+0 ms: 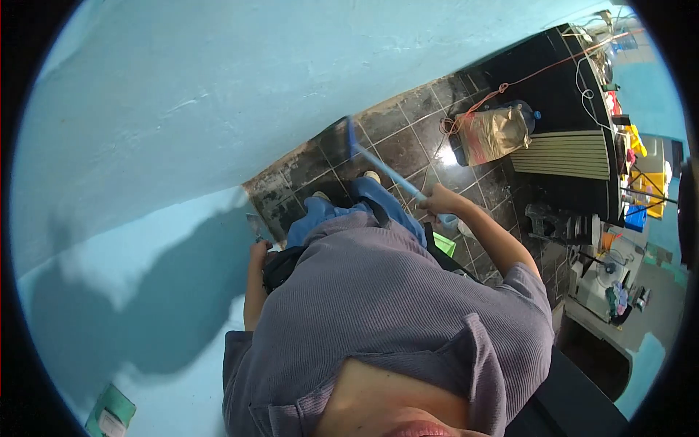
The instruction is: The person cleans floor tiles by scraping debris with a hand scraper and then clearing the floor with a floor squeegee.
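Observation:
My right hand (438,202) is closed around the light blue handle of a broom (393,175). Its dark blue head is up by the foot of the blue wall, over the dark tiles, and looks slightly blurred. My left hand (261,249), low at my left side beside the wall, has its fingers closed on a small flat tool (253,224) that resembles a scraper with a pale blade. My shoes stand on the tiles between the two hands.
A brown paper sack (495,136) and a blue water jug (526,113) stand by a black cabinet (561,84) at the right. An orange cord (502,87) runs across there. A green container (444,245) sits near my right leg. The blue wall (182,87) borders the floor ahead and left.

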Action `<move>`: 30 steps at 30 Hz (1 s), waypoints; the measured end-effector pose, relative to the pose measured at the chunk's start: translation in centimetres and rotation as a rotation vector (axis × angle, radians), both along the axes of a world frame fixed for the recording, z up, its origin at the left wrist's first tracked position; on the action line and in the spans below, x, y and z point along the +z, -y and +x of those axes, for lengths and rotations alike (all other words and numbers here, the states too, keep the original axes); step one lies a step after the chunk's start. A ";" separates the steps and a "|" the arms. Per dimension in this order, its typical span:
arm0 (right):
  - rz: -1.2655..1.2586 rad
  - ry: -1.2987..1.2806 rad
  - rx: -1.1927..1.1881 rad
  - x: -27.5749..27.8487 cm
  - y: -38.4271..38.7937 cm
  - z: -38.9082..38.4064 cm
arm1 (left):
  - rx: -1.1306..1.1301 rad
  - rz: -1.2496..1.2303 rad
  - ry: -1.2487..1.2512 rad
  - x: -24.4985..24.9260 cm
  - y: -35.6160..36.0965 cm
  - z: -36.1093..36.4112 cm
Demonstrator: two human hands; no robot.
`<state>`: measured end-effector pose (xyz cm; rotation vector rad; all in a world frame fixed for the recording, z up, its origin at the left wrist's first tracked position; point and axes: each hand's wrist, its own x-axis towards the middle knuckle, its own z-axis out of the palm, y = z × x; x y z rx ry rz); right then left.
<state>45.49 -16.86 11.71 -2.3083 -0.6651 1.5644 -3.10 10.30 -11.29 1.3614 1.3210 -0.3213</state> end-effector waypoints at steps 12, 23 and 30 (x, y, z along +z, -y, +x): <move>-0.034 -0.035 0.651 -16.4 3.3 4.3 | -0.638 0.268 -0.260 0.5 1.0 6.4; 0.003 -0.170 -0.748 -5.4 13.1 11.5 | -0.310 0.112 -0.280 3.1 3.1 12.6; 0.569 -0.444 -1.488 -9.0 11.4 23.6 | -0.051 0.041 -0.154 6.8 3.6 15.3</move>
